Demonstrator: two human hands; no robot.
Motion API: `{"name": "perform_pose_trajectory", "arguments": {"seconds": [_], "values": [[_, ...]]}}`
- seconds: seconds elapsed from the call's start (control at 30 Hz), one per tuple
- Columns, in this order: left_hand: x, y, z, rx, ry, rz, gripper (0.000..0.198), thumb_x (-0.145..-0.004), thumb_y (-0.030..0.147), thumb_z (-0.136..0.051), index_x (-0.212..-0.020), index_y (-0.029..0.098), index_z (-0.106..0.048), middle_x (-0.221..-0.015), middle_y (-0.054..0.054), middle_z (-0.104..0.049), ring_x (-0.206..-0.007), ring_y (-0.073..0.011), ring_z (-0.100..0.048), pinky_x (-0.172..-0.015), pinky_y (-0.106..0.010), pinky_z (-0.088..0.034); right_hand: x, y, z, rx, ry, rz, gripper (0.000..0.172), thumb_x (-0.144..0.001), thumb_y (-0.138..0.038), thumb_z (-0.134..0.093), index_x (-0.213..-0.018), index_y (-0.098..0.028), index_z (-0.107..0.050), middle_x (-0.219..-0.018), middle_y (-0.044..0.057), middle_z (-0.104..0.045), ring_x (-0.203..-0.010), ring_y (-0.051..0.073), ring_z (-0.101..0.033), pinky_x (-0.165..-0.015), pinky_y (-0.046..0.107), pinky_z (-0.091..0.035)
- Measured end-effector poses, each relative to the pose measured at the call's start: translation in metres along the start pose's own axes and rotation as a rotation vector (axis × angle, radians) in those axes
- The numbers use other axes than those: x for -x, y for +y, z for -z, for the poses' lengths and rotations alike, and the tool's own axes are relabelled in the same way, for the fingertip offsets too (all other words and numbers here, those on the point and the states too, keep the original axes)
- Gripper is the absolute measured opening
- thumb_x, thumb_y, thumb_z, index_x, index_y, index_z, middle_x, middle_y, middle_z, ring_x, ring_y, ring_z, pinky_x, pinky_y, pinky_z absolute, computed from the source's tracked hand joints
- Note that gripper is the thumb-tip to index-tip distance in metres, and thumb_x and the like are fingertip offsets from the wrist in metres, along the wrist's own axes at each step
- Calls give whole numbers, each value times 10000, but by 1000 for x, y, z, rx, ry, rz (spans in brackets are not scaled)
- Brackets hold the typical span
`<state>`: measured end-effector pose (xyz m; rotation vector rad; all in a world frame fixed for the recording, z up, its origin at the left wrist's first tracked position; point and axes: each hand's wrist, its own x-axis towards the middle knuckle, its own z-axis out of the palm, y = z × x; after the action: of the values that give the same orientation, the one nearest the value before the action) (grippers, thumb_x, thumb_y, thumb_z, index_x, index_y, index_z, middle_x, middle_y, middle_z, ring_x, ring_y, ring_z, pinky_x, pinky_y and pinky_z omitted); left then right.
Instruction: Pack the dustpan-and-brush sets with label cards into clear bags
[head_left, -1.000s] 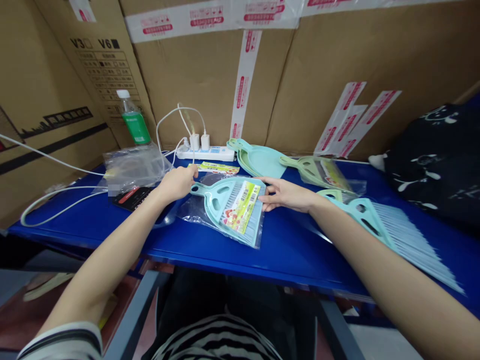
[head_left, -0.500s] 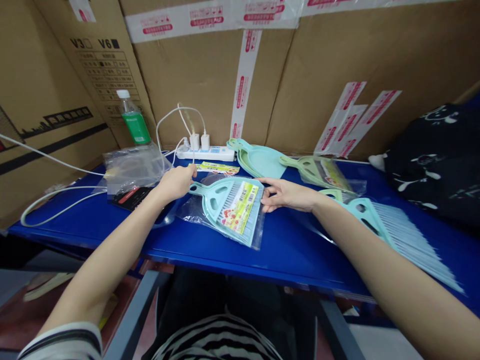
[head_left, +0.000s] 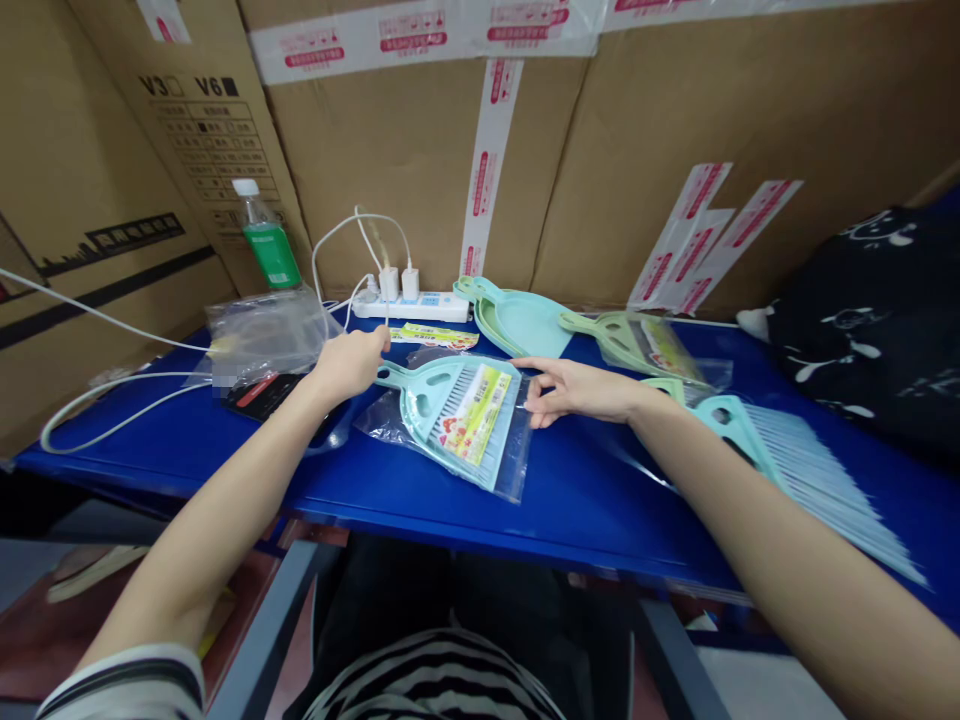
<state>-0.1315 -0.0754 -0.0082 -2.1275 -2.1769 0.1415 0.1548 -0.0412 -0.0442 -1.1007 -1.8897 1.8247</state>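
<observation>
In front of me lies a light-blue dustpan-and-brush set [head_left: 421,398] with a yellow-green printed card [head_left: 475,418]. A clear plastic bag [head_left: 514,470] is around it, reaching past its right end. My left hand [head_left: 349,362] is closed at the handle end on the left. On the opposite side, the bag's right edge is pinched in the bent fingers of my right hand [head_left: 574,388]. By my right forearm rests a loose light-blue brush [head_left: 810,470], bristles pointing right. Behind the set are two stacked dustpans [head_left: 529,318] and a bagged green set [head_left: 622,340].
A power strip [head_left: 427,307] with white chargers and cables stands along the cardboard wall [head_left: 420,160]. At left are a green-labelled bottle [head_left: 270,250], crumpled plastic bags [head_left: 262,330] and a black phone [head_left: 262,395]. A dark patterned cloth bag [head_left: 862,330] sits at far right.
The dustpan-and-brush set has shifted slightly left inside the bag, leaving more bag past its right end. My left hand has moved a little left; my right hand has barely moved.
</observation>
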Motion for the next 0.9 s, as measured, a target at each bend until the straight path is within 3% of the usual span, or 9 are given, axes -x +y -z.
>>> {"name": "perform_pose_trajectory", "arguments": {"seconds": [0.9], "values": [[4, 2, 7, -150, 11, 67, 373, -851, 110, -367, -1193, 184, -497, -1002, -148, -698, -1021, -290, -654, -810, -350, -488, 4, -2, 2, 82, -27, -37, 883, -737, -139, -711, -1482, -232, -246, -705, -63, -587, -632, 122, -684, -628, 217, -581]]}}
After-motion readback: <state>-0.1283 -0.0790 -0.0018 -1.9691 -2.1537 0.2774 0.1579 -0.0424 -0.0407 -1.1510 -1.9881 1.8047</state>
